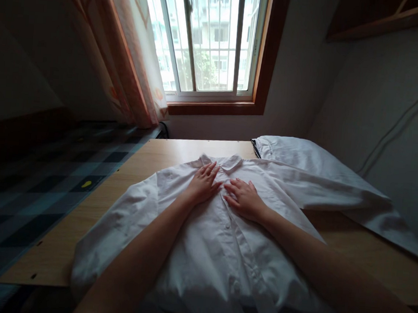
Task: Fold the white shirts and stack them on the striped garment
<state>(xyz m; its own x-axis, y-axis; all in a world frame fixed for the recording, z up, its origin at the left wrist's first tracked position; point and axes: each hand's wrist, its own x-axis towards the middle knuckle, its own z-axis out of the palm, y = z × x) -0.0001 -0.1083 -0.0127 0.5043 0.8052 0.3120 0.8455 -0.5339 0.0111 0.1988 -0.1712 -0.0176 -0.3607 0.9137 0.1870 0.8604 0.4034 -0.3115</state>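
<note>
A white button-up shirt [195, 242] lies front side up, its collar toward the window and its lower part hanging over the near edge of the board. On the chest just below the collar rests my left hand [205, 181], flat with the fingers stretched out. My right hand [245, 198] lies on the other side of the button placket, fingers spread on the cloth. Neither hand grips anything. One sleeve reaches out to the right, and the other lies bent down along the left side.
Under the shirt is a light wooden board [119, 188]. White fabric [299, 151] with a dark edge lies at the back right. A checked cloth surface [46, 197] spreads on the left. Behind stand a barred window [214, 41] and an orange-patterned curtain [119, 48].
</note>
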